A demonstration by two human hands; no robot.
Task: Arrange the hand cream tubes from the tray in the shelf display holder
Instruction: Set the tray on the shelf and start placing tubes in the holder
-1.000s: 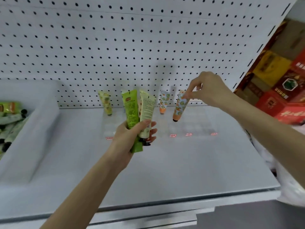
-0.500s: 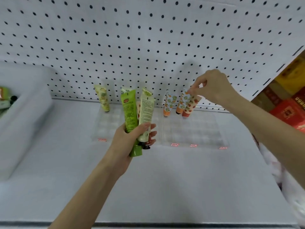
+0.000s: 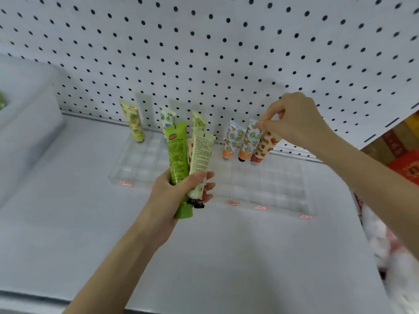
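Note:
A clear gridded display holder [image 3: 267, 186] lies on the white shelf against the pegboard. Several tubes stand cap-down in its back row: a yellow-green tube [image 3: 133, 123] at left, a blue-patterned tube [image 3: 168, 117], a green-patterned tube [image 3: 198, 122], an orange-fruit tube [image 3: 232, 141]. My right hand [image 3: 292, 118] pinches the top of an orange-patterned tube [image 3: 248, 140] beside a strawberry tube [image 3: 264, 147]. My left hand [image 3: 179, 193] grips a bunch of tubes, a bright green tube [image 3: 177, 155] and a cream tube [image 3: 200, 159] in front, with a third mostly hidden.
A white tray [image 3: 29, 128] stands at the far left of the shelf. Red and yellow boxes [image 3: 405, 155] sit behind the pegboard's right end. Small red labels [image 3: 260, 207] mark the holder's front edge. The shelf's front edge [image 3: 68, 300] runs along the bottom.
The view has moved closer and to the right. My right hand has carried the orange-patterned tube back to the holder's rear row, between the orange-fruit and strawberry tubes. My left hand keeps its bunch.

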